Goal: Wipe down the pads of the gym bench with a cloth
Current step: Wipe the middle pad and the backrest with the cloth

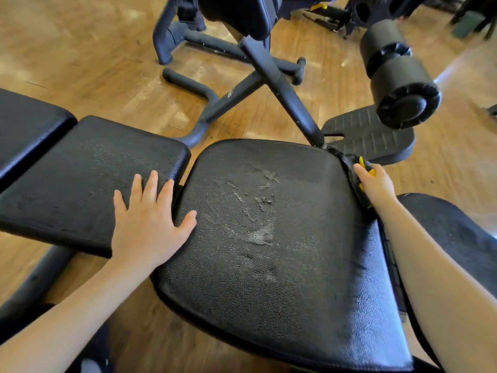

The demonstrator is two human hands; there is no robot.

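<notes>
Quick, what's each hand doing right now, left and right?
Left hand: open, fingers spread flat across the back pad and seat pad.
Right hand: gripping the cloth at the seat pad's edge.

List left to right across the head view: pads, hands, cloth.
Far-left pad → middle pad → left hand → seat pad → cloth → right hand.

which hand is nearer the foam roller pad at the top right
Right. The right hand holds the cloth at the seat pad's far right edge, just below the foam roller pad. The left hand rests flat across the gap between the pads, far to its left.
</notes>
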